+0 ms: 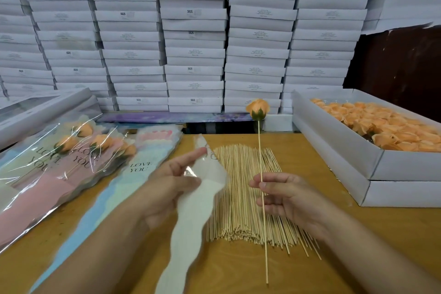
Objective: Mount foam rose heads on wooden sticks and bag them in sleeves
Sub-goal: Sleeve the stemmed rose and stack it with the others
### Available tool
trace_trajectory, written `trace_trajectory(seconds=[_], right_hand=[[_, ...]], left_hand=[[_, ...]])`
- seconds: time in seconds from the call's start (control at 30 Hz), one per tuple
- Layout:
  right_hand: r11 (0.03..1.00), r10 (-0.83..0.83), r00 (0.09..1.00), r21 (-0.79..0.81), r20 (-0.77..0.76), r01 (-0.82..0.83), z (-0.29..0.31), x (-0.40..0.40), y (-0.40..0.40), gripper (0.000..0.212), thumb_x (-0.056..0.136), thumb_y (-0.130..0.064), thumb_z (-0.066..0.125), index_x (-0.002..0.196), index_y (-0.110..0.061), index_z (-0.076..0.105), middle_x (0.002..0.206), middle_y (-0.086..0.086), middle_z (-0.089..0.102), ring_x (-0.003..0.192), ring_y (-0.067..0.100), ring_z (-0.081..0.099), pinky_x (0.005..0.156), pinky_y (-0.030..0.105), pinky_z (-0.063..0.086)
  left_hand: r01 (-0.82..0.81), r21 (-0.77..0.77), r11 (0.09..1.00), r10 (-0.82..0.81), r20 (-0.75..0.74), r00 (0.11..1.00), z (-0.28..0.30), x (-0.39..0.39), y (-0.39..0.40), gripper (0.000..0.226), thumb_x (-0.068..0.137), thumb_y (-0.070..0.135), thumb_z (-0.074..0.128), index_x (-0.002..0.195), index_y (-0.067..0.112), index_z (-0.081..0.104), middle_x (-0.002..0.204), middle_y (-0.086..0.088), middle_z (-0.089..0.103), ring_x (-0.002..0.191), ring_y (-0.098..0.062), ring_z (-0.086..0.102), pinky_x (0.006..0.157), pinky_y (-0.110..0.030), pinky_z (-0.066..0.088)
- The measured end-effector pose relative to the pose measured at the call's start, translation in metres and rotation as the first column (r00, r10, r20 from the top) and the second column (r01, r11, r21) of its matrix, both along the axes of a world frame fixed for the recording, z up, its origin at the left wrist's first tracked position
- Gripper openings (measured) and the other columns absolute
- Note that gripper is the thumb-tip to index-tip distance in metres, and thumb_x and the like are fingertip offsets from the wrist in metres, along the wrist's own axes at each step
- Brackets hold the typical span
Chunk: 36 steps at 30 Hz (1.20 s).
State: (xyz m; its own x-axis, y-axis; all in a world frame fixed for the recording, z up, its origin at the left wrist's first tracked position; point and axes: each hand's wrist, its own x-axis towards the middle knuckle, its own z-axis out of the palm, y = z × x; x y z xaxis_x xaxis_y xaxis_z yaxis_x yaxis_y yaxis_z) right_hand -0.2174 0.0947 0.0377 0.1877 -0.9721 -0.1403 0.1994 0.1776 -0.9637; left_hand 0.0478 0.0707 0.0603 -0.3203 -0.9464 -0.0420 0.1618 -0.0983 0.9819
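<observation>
- Head view: our white box (338,150) at right holds loose peach rose heads (386,124).
- Bagged roses (78,148) lie in printed sleeves at left.
- Our left hand (171,188) pinches a pale sleeve (198,203); we should spread its mouth first.
- Our right hand (286,196) pinches the mounted rose's stick (262,198) upright over the stick pile (241,186); feed it bottom end first.
</observation>
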Motion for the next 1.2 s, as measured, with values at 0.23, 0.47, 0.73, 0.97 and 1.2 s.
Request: trace_trajectory(seconds=[0.23, 0.47, 0.73, 0.97, 1.2], right_hand=[[1.000, 0.014, 0.994, 0.008, 0.107, -0.015, 0.009, 0.003, 0.006, 0.041, 0.069, -0.008, 0.077, 0.110, -0.003, 0.071, 0.108, 0.016, 0.075, 0.068, 0.020, 0.071, 0.056, 0.026, 0.059], [0.998, 0.028, 0.989, 0.057, 0.145, -0.036, 0.011, 0.006, 0.009, 0.035, 0.069, -0.005, 0.077, 0.104, -0.004, 0.074, 0.098, 0.019, 0.074, 0.067, 0.021, 0.071, 0.054, 0.026, 0.058], [0.991, 0.093, 0.968, 0.069, 0.232, -0.111, 0.013, 0.009, 0.011, 0.020, 0.077, -0.004, 0.073, 0.096, -0.008, 0.080, 0.092, 0.017, 0.073, 0.066, 0.018, 0.070, 0.053, 0.024, 0.057], [0.999, -0.003, 0.976, 0.045, 0.220, -0.007, 0.013, 0.010, 0.011, 0.027, 0.070, -0.003, 0.074, 0.096, -0.003, 0.078, 0.097, 0.021, 0.074, 0.060, 0.018, 0.069, 0.050, 0.023, 0.057], [0.999, 0.039, 0.995, 0.017, 0.092, -0.041, 0.013, 0.009, 0.012, 0.027, 0.069, -0.008, 0.078, 0.096, -0.008, 0.079, 0.077, 0.011, 0.071, 0.063, 0.016, 0.069, 0.053, 0.023, 0.057]], left_hand=[[0.176, -0.039, 0.984, -0.178, -0.034, 0.984, -0.016, -0.026, 0.020, 0.067, 0.074, 0.003, 0.074, 0.130, 0.039, 0.064, 0.138, -0.002, 0.063, 0.094, -0.030, 0.072, 0.068, -0.036, 0.062], [0.177, -0.038, 0.983, -0.181, -0.183, 0.966, -0.018, -0.032, 0.023, 0.059, 0.077, 0.002, 0.067, 0.128, 0.031, 0.068, 0.137, 0.000, 0.064, 0.101, -0.030, 0.070, 0.078, -0.038, 0.062], [0.153, -0.031, 0.988, -0.156, -0.279, 0.948, -0.017, -0.026, 0.019, 0.053, 0.080, 0.004, 0.058, 0.131, 0.021, 0.067, 0.139, -0.002, 0.063, 0.126, -0.032, 0.060, 0.101, -0.042, 0.052], [0.196, 0.042, 0.980, -0.184, -0.201, 0.962, -0.021, -0.026, 0.021, 0.047, 0.076, 0.009, 0.061, 0.119, 0.021, 0.074, 0.124, -0.007, 0.071, 0.111, -0.031, 0.069, 0.079, -0.037, 0.059], [0.161, 0.088, 0.983, -0.129, -0.300, 0.945, -0.022, -0.029, 0.021, 0.059, 0.077, 0.011, 0.065, 0.134, 0.027, 0.061, 0.131, -0.012, 0.067, 0.119, -0.036, 0.064, 0.090, -0.045, 0.058]])
